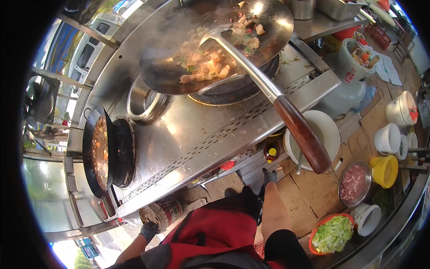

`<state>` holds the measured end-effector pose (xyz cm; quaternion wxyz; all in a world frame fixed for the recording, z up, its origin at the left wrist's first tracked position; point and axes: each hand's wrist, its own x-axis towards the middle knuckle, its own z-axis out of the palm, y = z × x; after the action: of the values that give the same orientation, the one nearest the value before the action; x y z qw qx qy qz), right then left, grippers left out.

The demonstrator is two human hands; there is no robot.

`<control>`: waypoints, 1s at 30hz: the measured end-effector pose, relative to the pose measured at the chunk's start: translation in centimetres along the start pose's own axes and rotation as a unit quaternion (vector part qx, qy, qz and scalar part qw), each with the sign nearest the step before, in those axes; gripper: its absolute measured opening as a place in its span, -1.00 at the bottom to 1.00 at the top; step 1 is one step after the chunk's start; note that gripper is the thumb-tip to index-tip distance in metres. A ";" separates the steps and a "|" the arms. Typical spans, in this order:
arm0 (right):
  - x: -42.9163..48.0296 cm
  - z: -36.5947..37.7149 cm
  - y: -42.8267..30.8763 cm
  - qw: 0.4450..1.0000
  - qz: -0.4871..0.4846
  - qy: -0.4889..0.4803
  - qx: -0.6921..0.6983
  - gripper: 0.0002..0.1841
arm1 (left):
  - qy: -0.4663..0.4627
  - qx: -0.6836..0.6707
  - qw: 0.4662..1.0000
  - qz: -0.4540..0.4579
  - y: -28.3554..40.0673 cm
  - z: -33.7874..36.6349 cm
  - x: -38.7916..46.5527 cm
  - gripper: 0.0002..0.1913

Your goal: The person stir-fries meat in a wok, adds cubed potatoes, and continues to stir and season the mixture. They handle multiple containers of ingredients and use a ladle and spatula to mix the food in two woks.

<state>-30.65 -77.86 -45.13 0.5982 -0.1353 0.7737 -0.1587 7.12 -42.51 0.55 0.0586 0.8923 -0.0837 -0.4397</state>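
My left hand [149,231], in a grey glove, is low at the left by the rim of a stained, labelled bucket [166,214]. Whether it grips the rim or only overlaps it in view, I cannot tell. On the other side, my right hand [269,175], gloved with bare fingertips, hangs with nothing seen in it, near a yellow-capped bottle [272,152]. A large steaming wok [268,40] rests tilted over a burner, with chopped meat and green bits [208,67] inside. Across it lies a metal ladle [248,62], its wooden handle [300,134] jutting past the stove edge.
On the steel stove [188,134] stand a second wok [97,151] of stew and a metal pot [146,101]. To the right are a white bucket [331,127], a gas cylinder [346,87], a bowl of raw meat [354,183], and chopped greens [332,233] in an orange basket. Cardboard covers the floor.
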 end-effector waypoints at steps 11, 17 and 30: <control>9.8 3.4 -2.2 0.979 -0.131 -0.147 0.061 -0.41 | -0.022 0.187 0.939 0.286 5.8 8.7 2.5 -0.74; -18.4 -6.5 -5.1 0.943 -0.213 -0.220 0.130 -0.63 | -0.050 0.131 0.863 0.486 19.7 14.4 -2.6 -0.66; -59.2 -17.5 -18.3 0.855 -0.470 -0.138 -0.171 -0.50 | -0.362 0.024 0.830 0.425 36.8 -0.5 -21.4 -0.60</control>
<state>-32.62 -69.41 18.69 0.5205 -0.6035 0.5423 -0.2659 -8.87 -74.22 24.02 0.1840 0.5472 -0.4798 -0.6606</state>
